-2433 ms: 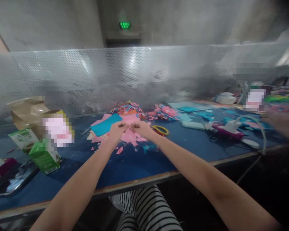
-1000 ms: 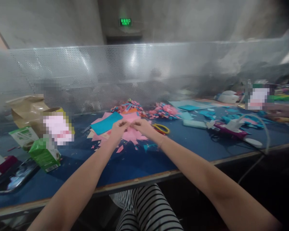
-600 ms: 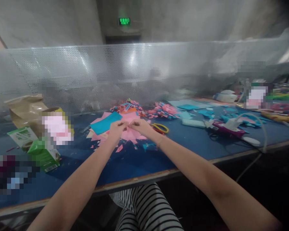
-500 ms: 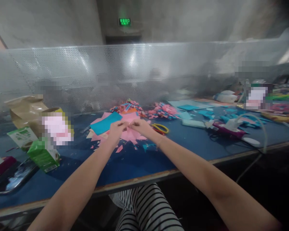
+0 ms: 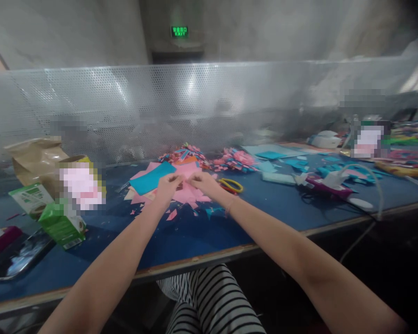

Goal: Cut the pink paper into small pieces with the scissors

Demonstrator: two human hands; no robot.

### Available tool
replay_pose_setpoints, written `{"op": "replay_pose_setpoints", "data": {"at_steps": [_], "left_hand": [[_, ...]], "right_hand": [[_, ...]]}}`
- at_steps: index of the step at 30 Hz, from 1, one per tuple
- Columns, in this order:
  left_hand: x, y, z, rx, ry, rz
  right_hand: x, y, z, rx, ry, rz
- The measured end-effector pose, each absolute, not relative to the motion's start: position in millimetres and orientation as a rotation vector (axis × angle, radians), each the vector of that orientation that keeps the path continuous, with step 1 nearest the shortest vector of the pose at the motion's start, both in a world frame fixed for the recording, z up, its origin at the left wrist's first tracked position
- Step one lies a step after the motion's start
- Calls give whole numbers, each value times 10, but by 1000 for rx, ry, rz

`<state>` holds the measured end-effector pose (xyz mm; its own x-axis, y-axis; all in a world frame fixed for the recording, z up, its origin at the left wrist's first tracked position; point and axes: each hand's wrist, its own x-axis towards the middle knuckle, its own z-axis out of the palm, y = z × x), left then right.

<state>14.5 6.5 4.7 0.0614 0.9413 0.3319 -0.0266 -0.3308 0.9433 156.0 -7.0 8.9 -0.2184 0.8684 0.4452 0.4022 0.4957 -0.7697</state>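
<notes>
Head view: left hand (image 5: 169, 185) by blue sheet (image 5: 150, 178), right hand (image 5: 204, 182) farther right; each grip bunched, contents unclear. Pink sheets (image 5: 189, 195) beside blue sheet likely light, floppy; best pinched at edges.

Tabletop (image 5: 195, 239) blue, near edge brown; pink sheets (image 5: 190, 196) and one blue sheet (image 5: 152, 178) midway along. Looped handle (image 5: 237, 184) yellow, red. Carton (image 5: 61, 225) toward near left corner green; trousers (image 5: 216, 304) below near edge striped black and white

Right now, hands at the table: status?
Left hand, right hand: fingertips close together over pink sheets. Anything pinched: too small to tell. Blue sheet, yellow loop close by.
</notes>
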Motion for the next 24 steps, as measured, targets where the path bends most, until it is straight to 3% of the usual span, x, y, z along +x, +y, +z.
{"op": "replay_pose_setpoints", "data": {"at_steps": [24], "left_hand": [[72,128,84,1671,1135,1685]], "right_hand": [[1549,-81,118,-998,-1838,702]]}}
